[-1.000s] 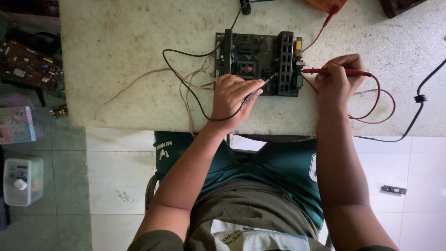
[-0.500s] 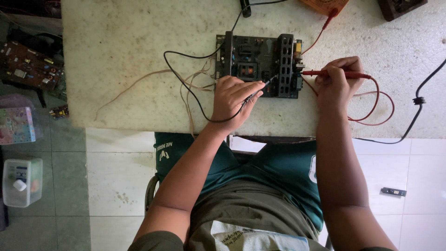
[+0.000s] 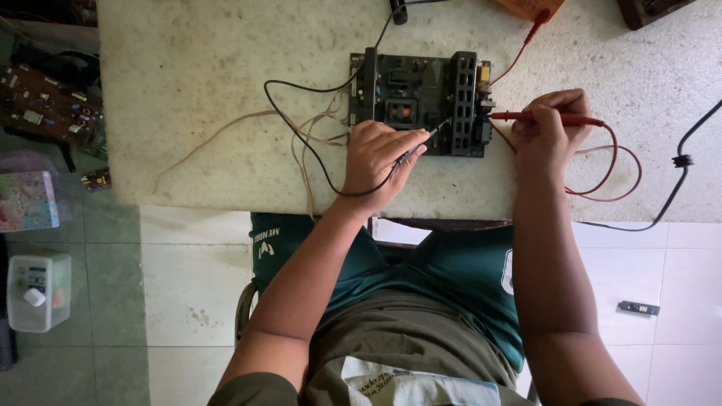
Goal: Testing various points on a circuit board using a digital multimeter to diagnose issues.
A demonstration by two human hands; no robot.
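Observation:
A dark circuit board [image 3: 410,94] lies on the pale stone tabletop [image 3: 226,68]. My left hand [image 3: 380,162] grips a black test probe [image 3: 425,139], its tip touching the board's near edge. My right hand [image 3: 549,131] holds a red test probe [image 3: 508,116] level, its tip against the board's right side. A black lead [image 3: 301,135] loops left from the black probe. A red lead [image 3: 620,169] curls to the right of my right hand.
An orange meter [image 3: 530,7] sits at the table's far edge. A black cable [image 3: 681,162] runs down the right side. Thin pale wires [image 3: 218,135] trail left. On the tiled floor stand another circuit board [image 3: 45,105], a white plastic tub [image 3: 37,289] and a small black part [image 3: 638,307].

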